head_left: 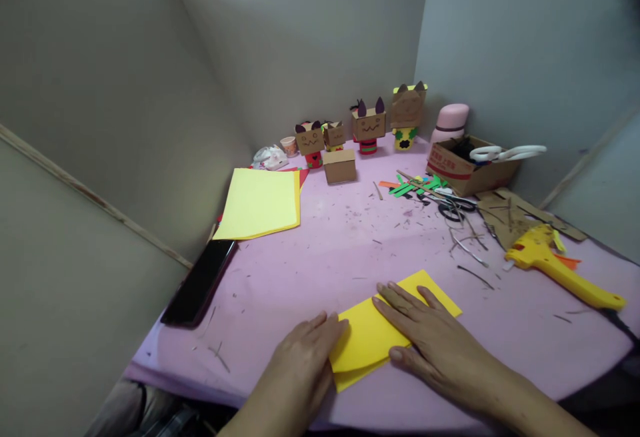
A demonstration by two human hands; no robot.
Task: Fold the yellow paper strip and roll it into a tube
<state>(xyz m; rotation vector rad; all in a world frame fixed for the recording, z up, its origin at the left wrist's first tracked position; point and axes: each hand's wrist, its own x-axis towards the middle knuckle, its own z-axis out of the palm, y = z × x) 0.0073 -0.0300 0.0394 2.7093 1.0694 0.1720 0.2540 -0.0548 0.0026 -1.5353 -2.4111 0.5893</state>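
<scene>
A sheet of yellow paper (367,340), folded over on itself, lies at a slant near the front edge of the table. At its left end my left hand (309,360) is closed, fingers bent together at the short edge; the thumb is hidden. My right hand (425,330) lies flat across the right half of the paper, fingers stretched out and pressing on it. The lower layer shows slightly past the upper one along the near edge.
A phone (200,283) and stacked paper sheets (263,200) lie left. At the back stand several cardboard cat figures (369,127) and a small cardboard box (340,167). Right are black-handled scissors (453,210), a cardboard box (453,163), a yellow glue gun (560,270) and scattered scraps.
</scene>
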